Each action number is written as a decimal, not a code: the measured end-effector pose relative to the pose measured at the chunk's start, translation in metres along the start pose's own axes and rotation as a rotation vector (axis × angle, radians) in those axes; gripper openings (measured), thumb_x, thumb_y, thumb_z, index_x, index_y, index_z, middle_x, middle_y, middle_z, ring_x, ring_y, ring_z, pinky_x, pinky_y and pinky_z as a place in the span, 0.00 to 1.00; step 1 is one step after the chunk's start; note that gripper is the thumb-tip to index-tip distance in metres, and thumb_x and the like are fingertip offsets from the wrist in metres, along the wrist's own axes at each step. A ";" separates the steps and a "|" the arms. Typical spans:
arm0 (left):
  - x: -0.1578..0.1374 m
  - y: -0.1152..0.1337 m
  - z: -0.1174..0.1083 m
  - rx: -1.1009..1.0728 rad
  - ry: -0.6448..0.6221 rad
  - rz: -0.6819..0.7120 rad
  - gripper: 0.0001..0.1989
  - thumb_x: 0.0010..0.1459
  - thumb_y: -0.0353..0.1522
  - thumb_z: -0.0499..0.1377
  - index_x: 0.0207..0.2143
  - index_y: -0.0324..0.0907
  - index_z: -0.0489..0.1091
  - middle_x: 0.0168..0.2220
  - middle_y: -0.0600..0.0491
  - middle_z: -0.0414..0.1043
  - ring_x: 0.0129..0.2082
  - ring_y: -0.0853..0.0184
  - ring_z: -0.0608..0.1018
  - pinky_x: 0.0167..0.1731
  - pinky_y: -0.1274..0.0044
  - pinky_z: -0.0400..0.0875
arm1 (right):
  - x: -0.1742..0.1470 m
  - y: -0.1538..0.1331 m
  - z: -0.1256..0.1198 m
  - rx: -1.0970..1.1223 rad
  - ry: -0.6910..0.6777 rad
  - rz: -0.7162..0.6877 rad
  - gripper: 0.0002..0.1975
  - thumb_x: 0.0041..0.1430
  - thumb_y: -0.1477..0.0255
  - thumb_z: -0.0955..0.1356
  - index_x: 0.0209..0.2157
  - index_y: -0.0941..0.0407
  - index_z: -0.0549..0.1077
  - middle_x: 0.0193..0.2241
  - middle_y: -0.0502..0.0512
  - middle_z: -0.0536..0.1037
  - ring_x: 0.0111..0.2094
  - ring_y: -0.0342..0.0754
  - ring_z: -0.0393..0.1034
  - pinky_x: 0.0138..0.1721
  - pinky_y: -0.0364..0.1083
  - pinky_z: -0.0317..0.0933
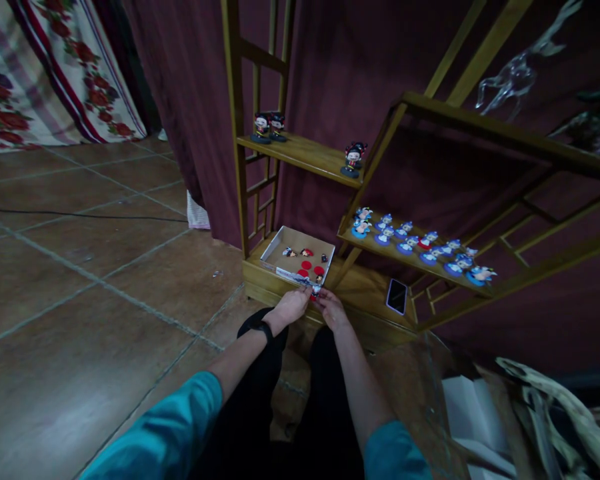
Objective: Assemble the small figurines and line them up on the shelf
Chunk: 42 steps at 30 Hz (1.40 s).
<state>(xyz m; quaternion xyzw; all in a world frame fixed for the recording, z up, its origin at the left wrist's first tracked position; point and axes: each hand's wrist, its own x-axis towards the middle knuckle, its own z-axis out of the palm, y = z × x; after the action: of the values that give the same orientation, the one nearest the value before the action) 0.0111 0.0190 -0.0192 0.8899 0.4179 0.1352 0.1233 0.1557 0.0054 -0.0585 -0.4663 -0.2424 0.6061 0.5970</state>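
Observation:
Between the fingertips of my left hand (293, 303) and my right hand (332, 309) is a small figurine (315, 291) with a red base. Both hands are closed around it, just in front of a shallow cardboard box (300, 239). Inside the box lie a few small figurine parts (307, 253) and several red round bases (306, 265). My fingers partly cover the figurine, so its details are hard to make out.
The box stands on the low ledge of a wooden shelf (350, 280), with a phone (397, 297) to its right. Several blue figurines (407, 245) line the middle shelf. Three dark-haired figurines (353, 159) stand higher up. A white box (473, 413) lies on the floor at right.

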 end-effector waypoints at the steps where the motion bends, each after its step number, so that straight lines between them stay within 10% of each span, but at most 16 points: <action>1: 0.000 0.000 0.001 -0.015 0.001 -0.007 0.17 0.56 0.30 0.47 0.49 0.38 0.57 0.42 0.42 0.66 0.39 0.62 0.73 0.37 0.73 0.66 | 0.000 0.000 0.000 -0.001 -0.002 -0.006 0.14 0.37 0.83 0.67 0.29 0.55 0.71 0.28 0.47 0.77 0.31 0.41 0.72 0.40 0.44 0.64; 19: 0.023 -0.028 0.027 -1.291 0.015 -0.372 0.07 0.48 0.28 0.57 0.31 0.36 0.68 0.20 0.56 0.70 0.19 0.74 0.72 0.22 0.82 0.66 | 0.000 0.002 0.003 0.052 -0.059 0.035 0.11 0.39 0.78 0.70 0.30 0.58 0.72 0.28 0.52 0.78 0.32 0.45 0.73 0.43 0.48 0.63; 42: 0.017 -0.023 0.016 -1.401 0.101 -0.588 0.07 0.39 0.27 0.63 0.24 0.35 0.69 0.18 0.55 0.69 0.15 0.76 0.69 0.18 0.82 0.65 | -0.001 0.005 0.004 -0.020 -0.131 0.065 0.11 0.39 0.77 0.71 0.30 0.58 0.71 0.29 0.53 0.77 0.33 0.45 0.73 0.40 0.48 0.65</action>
<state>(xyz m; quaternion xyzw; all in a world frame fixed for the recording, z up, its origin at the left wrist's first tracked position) 0.0106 0.0452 -0.0393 0.4484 0.4596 0.3710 0.6709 0.1496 0.0045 -0.0611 -0.4394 -0.2717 0.6520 0.5549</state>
